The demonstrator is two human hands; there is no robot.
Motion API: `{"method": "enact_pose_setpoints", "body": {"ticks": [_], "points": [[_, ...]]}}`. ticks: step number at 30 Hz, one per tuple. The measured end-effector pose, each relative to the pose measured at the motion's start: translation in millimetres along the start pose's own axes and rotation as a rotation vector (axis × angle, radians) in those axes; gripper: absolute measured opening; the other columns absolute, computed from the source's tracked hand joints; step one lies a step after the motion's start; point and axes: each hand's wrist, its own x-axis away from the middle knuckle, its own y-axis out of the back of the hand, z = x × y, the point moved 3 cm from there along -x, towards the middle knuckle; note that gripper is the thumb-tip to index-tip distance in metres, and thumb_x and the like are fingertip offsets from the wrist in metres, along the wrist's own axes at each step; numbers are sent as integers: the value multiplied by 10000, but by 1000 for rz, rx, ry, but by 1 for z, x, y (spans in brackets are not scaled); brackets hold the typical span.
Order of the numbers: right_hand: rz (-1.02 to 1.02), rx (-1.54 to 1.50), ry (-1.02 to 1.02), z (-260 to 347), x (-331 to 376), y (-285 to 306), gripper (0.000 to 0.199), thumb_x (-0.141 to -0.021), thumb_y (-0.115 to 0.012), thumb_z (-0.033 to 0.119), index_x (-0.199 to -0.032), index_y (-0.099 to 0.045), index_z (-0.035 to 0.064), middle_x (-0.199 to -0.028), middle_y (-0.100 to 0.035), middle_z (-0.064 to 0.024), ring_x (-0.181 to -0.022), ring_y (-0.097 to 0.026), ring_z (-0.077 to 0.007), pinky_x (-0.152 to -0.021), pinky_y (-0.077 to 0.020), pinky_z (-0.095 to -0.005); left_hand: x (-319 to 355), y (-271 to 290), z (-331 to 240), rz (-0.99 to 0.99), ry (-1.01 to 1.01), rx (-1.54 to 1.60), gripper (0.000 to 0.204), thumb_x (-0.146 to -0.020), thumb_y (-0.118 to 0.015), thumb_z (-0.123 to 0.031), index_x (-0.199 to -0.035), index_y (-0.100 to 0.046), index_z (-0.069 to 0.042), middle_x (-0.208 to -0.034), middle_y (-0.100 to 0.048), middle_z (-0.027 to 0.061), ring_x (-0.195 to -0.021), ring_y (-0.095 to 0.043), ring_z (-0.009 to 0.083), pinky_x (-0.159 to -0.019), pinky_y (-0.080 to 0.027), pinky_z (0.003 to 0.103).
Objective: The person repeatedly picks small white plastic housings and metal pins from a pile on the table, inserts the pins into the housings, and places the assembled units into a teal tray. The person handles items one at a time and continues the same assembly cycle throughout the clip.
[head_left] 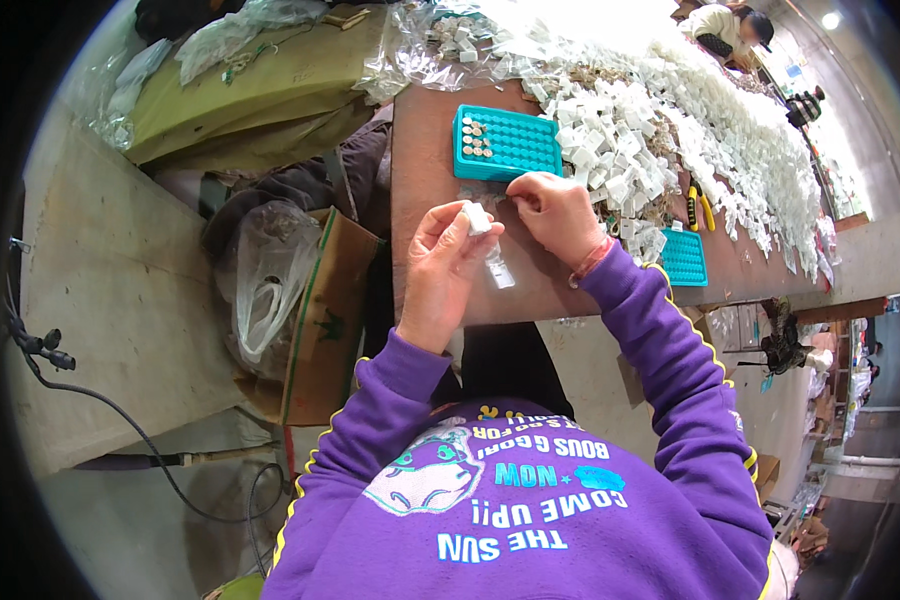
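My left hand point(438, 275) pinches a small white box-like piece point(477, 218) between thumb and fingers, just above the table. Beside it, my right hand point(562, 222) is closed with its fingertips pressed together; what they hold, if anything, is too small to make out. Beyond both hands lies a teal compartment tray point(525, 145) with several small round metallic pieces point(475, 140) in its left columns. A small clear plastic piece point(501, 272) rests on the table between my hands, near the front edge.
A large heap of white box-like pieces point(610, 145) covers the table's point(430, 110) right and far side. A second teal tray point(684, 258) and yellow-handled pliers point(700, 207) lie at right. A cardboard box point(310, 320) with plastic bags stands at left. Another person point(725, 30) sits far right.
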Motion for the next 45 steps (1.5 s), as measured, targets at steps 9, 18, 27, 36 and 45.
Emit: {"method": "enact_pose_setpoints", "body": {"ticks": [9,18,27,36,45], "points": [[65,-1197,-614,28,13,20,160,-867,-657,50,-1015,-667,-10,-867,-663,-55,-781,-618,-106,-734,-499,-228,-1,1,4,-11,104,-56,210,-961,-552,-128,-1132,-522,-10,-1027,-633,114,-915,-660,207,-817,-545,303],[5,-1167,-539,44,13,20,117,-849,-661,10,-957,-648,-31,-845,-667,-64,-759,-617,-105,-709,-502,-230,1,-5,4,-19,97,-73,205,-960,-557,-137,-1111,-538,0,-1007,-642,112,-869,-660,187,-780,-545,287],[-120,-1026,-575,49,25,8,121,-852,-660,25,-964,-666,-21,-876,-671,-37,-791,-613,-72,-721,-500,-214,1,-1,4,43,146,-95,205,-963,-551,-133,-1137,-543,-24,-1031,-643,96,-920,-638,156,-848,-540,317],[-74,-850,-465,52,24,11,57,-879,-632,41,-907,-637,-9,-886,-620,-19,-795,-586,-70,-724,-482,-214,2,-5,3,-3,138,-141,206,-952,-575,-150,-1097,-573,-4,-990,-646,88,-841,-646,161,-780,-538,293],[-158,-55,122,67,26,18,57,-760,-636,28,-791,-592,8,-854,-566,-109,-763,-571,-258,-624,-491,-307,5,-7,2,-31,115,-282,224,-943,-575,-134,-1111,-587,15,-1030,-621,71,-924,-605,127,-768,-520,264]]}}
